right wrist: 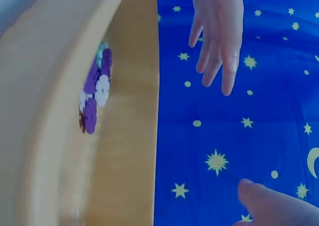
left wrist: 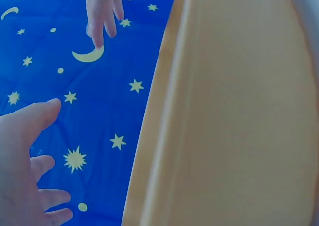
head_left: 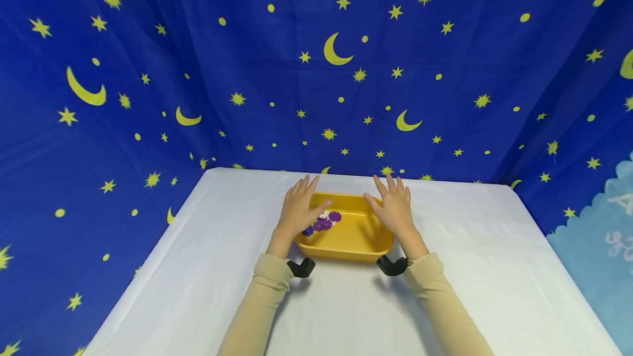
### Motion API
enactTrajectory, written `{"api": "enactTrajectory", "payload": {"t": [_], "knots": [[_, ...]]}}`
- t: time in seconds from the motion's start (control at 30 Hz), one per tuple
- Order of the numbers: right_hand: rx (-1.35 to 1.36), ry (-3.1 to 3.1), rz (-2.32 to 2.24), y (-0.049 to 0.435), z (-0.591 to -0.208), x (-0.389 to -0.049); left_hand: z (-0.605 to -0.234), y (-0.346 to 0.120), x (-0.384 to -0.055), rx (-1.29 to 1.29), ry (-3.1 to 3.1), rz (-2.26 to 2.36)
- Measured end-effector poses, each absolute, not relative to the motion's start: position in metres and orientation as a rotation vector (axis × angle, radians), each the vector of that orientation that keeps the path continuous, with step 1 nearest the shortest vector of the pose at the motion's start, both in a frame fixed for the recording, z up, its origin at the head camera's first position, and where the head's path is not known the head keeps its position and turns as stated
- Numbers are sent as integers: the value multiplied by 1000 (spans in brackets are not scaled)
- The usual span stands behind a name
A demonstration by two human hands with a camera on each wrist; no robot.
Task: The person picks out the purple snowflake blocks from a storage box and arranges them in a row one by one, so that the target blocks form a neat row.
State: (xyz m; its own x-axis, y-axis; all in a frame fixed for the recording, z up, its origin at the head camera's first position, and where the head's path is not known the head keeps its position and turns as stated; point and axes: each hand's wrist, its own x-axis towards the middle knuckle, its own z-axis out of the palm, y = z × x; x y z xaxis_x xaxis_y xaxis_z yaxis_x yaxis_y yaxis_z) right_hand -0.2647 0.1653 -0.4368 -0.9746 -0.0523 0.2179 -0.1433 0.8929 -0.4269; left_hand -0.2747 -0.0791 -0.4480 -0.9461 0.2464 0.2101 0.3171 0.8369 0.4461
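A yellow rectangular tray sits on the white table in the head view. Small flower-shaped pieces, purple, white and blue, lie heaped in its left part; the right wrist view also shows a bit of green among these flower-shaped pieces. Over the tray's left end is my left hand, fingers spread and thumb pointing inward, partly covering the heap's side of the tray. My right hand is held over the right end with its fingers extended. Neither hand holds anything.
White cloth covers the table. Behind and to the left hangs a blue curtain with yellow moons and stars. A light-blue patch shows at the right. Black wrist mounts sit near the tray's front corners.
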Motion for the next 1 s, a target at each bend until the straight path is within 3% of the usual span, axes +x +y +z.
{"api": "enactTrajectory", "payload": {"t": [0.6,1.0], "knots": [[353,-2594,814,121,-450,-269,-496,-101,-249,-355,-2571,-1047],[362,-2684,1169,106,-468,-282,-528,-104,-241,-386,-2330,-1528]]}}
